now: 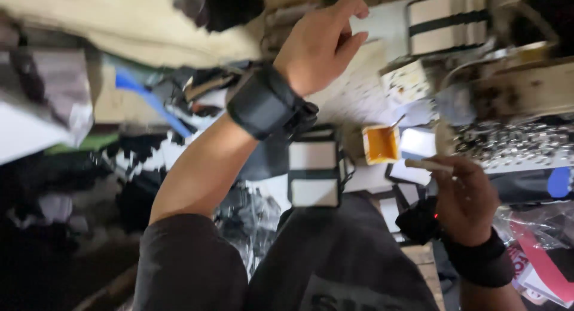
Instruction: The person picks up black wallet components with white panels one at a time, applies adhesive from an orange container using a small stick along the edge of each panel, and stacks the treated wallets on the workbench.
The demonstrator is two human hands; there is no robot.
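My left hand (320, 42) reaches far forward over a pale, speckled work surface (359, 90), fingers bent and touching a white sheet (385, 24); whether it grips anything is hidden. A black strap wraps that wrist (266, 105). My right hand (466, 197) is low on the right, closed on a thin pale stick (427, 164) held level. Just left of the stick's tip stands a small square cup of orange-yellow glue (381, 145). A white-and-black strapped piece (314, 173) lies between my arms.
Another white piece with a black band (448, 21) lies at the top right. A tray of small metal parts (514, 141) sits on the right. Cream cloth (119, 24) and a blue tube (149, 99) crowd the left, plastic bags (538, 227) the lower right.
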